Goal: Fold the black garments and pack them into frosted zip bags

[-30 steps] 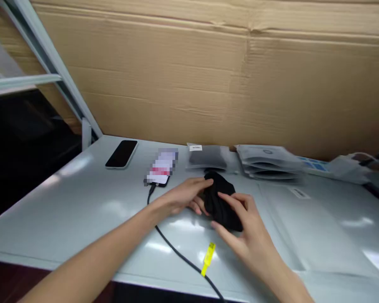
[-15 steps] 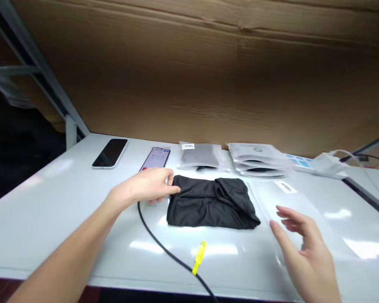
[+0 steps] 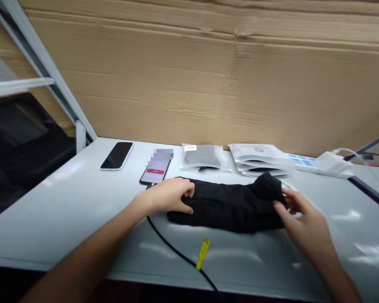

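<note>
A black folded garment of thin, soft cloth lies across the white table, its exact kind not clear. My left hand is closed on its left end, with the thumb and curled fingers on the fabric. At the other end, my right hand pinches the cloth between thumb and fingers, and the fabric there bunches up off the table. My right hand's fingertips are partly hidden behind the cloth. A clear plastic bag lies under and around the right hand, mostly covered.
Behind the garment lie a flat packaged item and a stack of frosted bags. A lit phone with a black cable is beside my left hand. Another phone lies farther left. Cardboard stands at the back.
My right hand has moved in from the right and taken hold of the garment. The garment is stretched wider to the right. My left hand has shifted right onto the cloth.
</note>
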`<state>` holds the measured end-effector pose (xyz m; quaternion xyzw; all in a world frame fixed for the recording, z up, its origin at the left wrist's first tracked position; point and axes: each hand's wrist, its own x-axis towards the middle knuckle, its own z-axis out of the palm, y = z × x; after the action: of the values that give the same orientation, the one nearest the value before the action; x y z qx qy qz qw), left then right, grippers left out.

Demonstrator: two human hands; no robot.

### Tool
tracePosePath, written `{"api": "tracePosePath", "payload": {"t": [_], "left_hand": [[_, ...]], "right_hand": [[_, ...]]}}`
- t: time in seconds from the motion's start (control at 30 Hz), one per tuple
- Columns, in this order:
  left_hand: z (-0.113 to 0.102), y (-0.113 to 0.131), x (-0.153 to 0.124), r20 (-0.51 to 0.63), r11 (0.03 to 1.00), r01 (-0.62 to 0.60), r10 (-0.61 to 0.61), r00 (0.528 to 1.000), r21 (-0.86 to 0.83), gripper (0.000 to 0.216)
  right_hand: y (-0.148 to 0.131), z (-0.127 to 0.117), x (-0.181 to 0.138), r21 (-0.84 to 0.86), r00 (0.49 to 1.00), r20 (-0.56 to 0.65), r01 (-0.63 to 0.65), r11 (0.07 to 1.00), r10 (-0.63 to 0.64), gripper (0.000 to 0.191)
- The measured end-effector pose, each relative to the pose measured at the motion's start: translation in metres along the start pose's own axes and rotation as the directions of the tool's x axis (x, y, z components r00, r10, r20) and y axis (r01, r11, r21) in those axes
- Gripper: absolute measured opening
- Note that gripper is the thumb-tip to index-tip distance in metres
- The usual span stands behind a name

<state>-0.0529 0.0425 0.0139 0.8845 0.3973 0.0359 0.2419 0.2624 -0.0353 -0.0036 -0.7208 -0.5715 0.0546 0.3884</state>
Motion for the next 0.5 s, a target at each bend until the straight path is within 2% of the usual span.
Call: {"api": "tracePosePath", "payload": {"t": [0.07,0.13,0.2,0.27,0.37,0.43,0.5], "left_hand": [[-0.004,-0.003,-0.001,0.034,1.0,0.026,-0.025,0.999,-0.009,0.027],[-0.007,-0.004,-0.002,0.065,0.999,0.049,-0.048,0.997,-0.014,0.027],[-0.007,-0.005,-0.002,0.08,0.998,0.065,-0.064,0.995,-0.014,0.027],[-0.007,-0.005,-0.002,0.087,0.998,0.066,-0.065,0.994,-0.015,0.027],[-0.008,-0.003,-0.002,0.091,0.999,0.035,-0.034,0.995,-0.009,0.018],[-0.011,0.001,-0.002,0.084,1.0,0.0,0.001,0.996,-0.008,0.011],[-0.014,0.007,-0.004,0.066,1.0,-0.026,0.027,0.997,-0.015,0.009]], "right_hand": [[0.019,-0.017,0.003,-0.028,0.992,-0.07,-0.11,0.994,0.108,0.044],[0.032,-0.029,0.003,-0.057,0.982,-0.102,-0.163,0.985,0.156,0.052],[0.034,-0.034,-0.001,-0.081,0.979,-0.145,-0.155,0.985,0.142,0.054],[0.026,-0.033,-0.008,-0.088,0.986,-0.16,-0.064,0.994,0.049,0.048],[0.006,-0.021,-0.018,-0.052,0.98,0.005,0.197,0.979,-0.197,0.034],[-0.004,-0.01,-0.022,-0.022,0.927,0.165,0.344,0.939,-0.336,0.029],[-0.01,0.0,-0.022,-0.017,0.866,0.31,0.417,0.909,-0.391,0.032]]}}
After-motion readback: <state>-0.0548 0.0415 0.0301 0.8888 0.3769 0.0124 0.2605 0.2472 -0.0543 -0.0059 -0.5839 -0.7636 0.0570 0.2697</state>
